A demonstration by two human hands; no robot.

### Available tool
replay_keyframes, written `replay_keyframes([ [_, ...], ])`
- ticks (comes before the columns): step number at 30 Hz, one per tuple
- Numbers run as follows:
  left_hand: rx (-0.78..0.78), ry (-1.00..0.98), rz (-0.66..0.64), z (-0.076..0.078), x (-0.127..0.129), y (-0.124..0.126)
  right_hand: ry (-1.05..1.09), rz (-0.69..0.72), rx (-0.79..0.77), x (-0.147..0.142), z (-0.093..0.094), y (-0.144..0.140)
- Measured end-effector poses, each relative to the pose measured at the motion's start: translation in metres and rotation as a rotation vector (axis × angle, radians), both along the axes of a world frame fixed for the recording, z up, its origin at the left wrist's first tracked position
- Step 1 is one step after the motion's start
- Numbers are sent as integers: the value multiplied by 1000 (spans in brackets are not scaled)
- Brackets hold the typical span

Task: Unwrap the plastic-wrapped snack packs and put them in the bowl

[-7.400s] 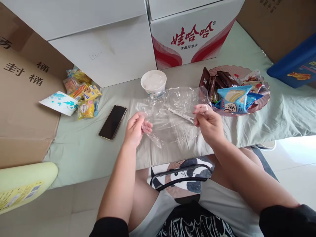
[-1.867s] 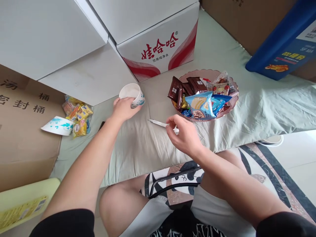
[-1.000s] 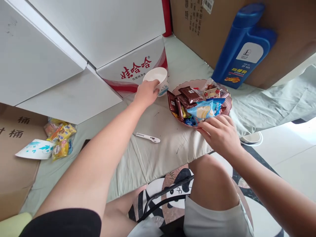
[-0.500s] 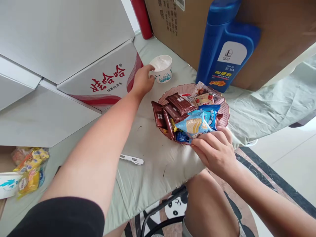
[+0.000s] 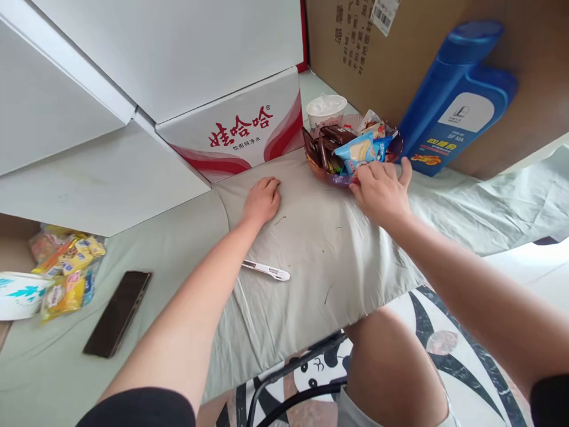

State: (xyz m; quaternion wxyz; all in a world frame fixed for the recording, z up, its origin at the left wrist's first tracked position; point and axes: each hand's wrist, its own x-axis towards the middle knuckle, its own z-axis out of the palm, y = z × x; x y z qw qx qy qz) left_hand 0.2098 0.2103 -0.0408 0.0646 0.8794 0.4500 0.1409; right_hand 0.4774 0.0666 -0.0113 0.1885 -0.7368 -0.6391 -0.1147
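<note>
A seated person's bare knee and a stool printed with a panda fill the foreground below the edge of a table draped in pale green cloth. On the cloth nearest the viewer lies a slim white pen-like tool, untouched, with a dark phone face up further left beside a heap of yellow snack packets and a white paper cup with blue print on its side.

Midway across the table, the left hand rests palm down on the cloth, fingers together and flat, holding nothing. To its right, the right hand lies against the near rim of a pinkish scalloped snack dish, fingers spread along the edge and the thumb raised toward the far side; whether it grips the rim or merely presses it cannot be told.

The dish, heaped with brown chocolate bars and a blue wafer packet, sits toward the back of the table, just in front of a white paper bowl. Beside it on the right stands a blue plastic jug, leaning against a brown cardboard carton. Behind the left hand is a white box with red Chinese lettering.
</note>
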Motion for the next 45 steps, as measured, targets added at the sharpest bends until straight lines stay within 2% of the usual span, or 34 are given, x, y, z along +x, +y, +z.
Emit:
replay_keyframes([
  [8, -20, 15, 21, 6, 1, -9, -36, -56, -137, 29, 14, 77],
  [13, -20, 19, 17, 5, -1, -10, -21, -76, -233, 34, 24, 116],
  [21, -31, 70, 31, 7, -2, -14, 90, -34, -164, 19, 23, 189],
  [25, -32, 81, 26, 6, -1, -14, 164, 16, -100, 5, 16, 201],
  [27, -35, 77, 32, 5, -1, -14, 231, 11, -115, -3, 9, 190],
  [30, -36, 78, 42, 4, -1, -14, 284, 59, -302, -12, -4, 148],
  [32, -32, 98, 44, 7, 2, -14, 214, 178, -421, -17, -13, 106],
  [34, -33, 163, 41, 15, 8, -17, 130, 215, -414, -20, -18, 59],
  [37, -59, 318, -4, 36, 23, -32, 117, 239, -391, -22, -22, -12],
  [39, -66, 309, 8, 53, 31, -55, 147, 283, -419, -20, -20, -51],
  [41, -65, 153, 0, 70, 31, -91, 178, 330, -475, -16, -15, -81],
  [43, -25, 47, -24, 83, 18, -136, 206, 348, -535, -14, -8, -101],
  [45, -49, -177, -46, 91, -9, -183, 212, 337, -600, -16, 1, -113],
])
